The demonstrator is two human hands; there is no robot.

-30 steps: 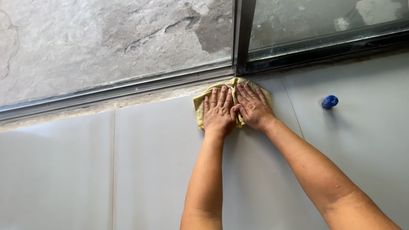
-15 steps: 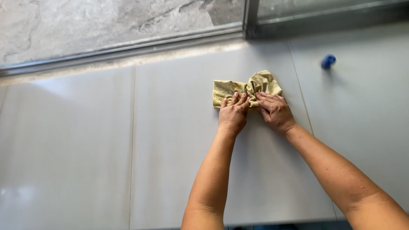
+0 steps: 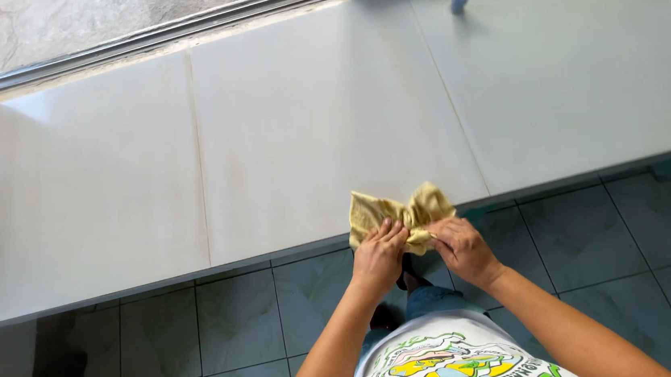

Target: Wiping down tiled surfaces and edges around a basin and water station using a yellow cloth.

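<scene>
**Yellow cloth, gathered at ledge edge, held in 2 hands**

Item: 1 yellow cloth (image 3: 399, 211), soft woven fabric, crumpled and pinched at its middle so that 2 flared lobes spread left and right, like a bow. It lay at the near edge of the white ledge (image 3: 282, 136), just beyond the fingertips, its lobes resting on the surface.

Left hand (image 3: 378, 257): fingers curled narrow, closed on the cloth's lower left fold. Right hand (image 3: 462, 248): fingers bent, thumb and forefinger pinching the gathered middle. The 2 hands sat close together, almost touching at the cloth.

Surface: glossy, smooth white slabs, 3 panels divided by thin straight seams, faintly streaked.

Well beyond the fingers, near the far right: 1 small blue cap (image 3: 458, 1), rounded, standing apart on the ledge.

Behind the ledge: a metal window rail (image 3: 160, 35), then rough grey stone (image 3: 54, 19).

Below the wrists: pale green marbled floor tiles (image 3: 242, 318), square, with dark grout.
</scene>
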